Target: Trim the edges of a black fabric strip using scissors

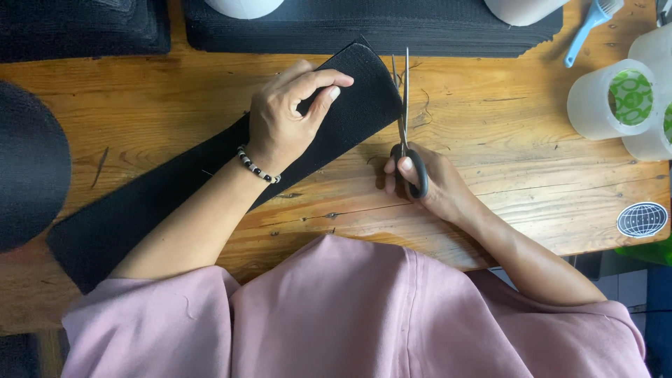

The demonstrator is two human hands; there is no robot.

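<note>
Far left: dark rounded shape (28, 164) at frame edge, partly cut off. Upper left: stack of black fabric (84, 28). Long black fabric strip (126, 210) running diagonally from lower left up to centre top, flat on wooden table (518, 140). Left hand (290, 119) w/ beaded bracelet (255, 166) pressing on strip near its rounded upper end, fingers bent, tips on fabric, thumb tucked. Just right of strip end: scissors (404, 115), blades pointing up-frame, slightly apart, right beside fabric edge. Right hand (427, 185) clamped on black scissor handles, centre-right. Top centre: 2nd black fabric stack (364, 28). Upper right: blue brush (591, 24), translucent tape rolls (616, 98). Lower right: round sticker (642, 219) on table. Bottom: pink sleeves.
</note>
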